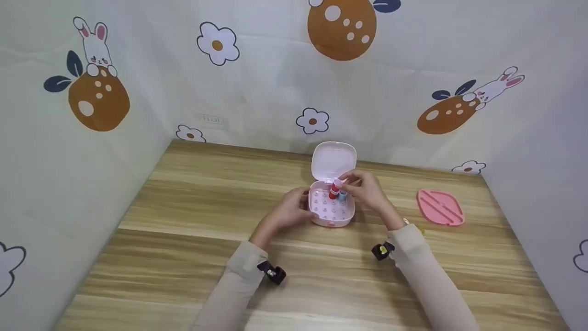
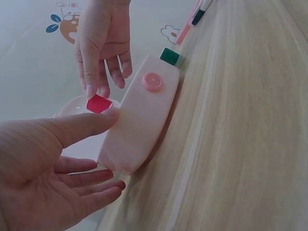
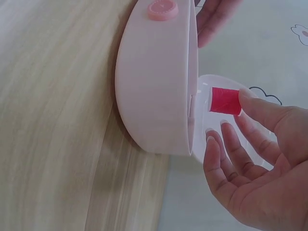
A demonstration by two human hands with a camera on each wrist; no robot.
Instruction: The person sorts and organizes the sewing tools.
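Note:
A pale pink sewing box [image 1: 332,222] stands on the table with its lid [image 1: 334,161] tipped back. Small pegs line its floor. My left hand [image 1: 291,209] grips the box's left side, thumb at the rim, as the left wrist view shows. Above the box floor, my right hand [image 1: 367,191] pinches a spool of red thread [image 3: 225,100] between thumb and fingertips; the other fingers are loosely curled. A light blue spool [image 1: 342,196] stands inside the box, close to the red one.
To the right lies a pink slotted tray [image 1: 441,208]. Past the box, a green spool-like piece [image 2: 170,56] shows in the left wrist view, and farther off a slim dark-tipped tool [image 2: 197,17]. A patterned cloth wall [image 1: 257,92] rises behind the wooden table [image 1: 206,207].

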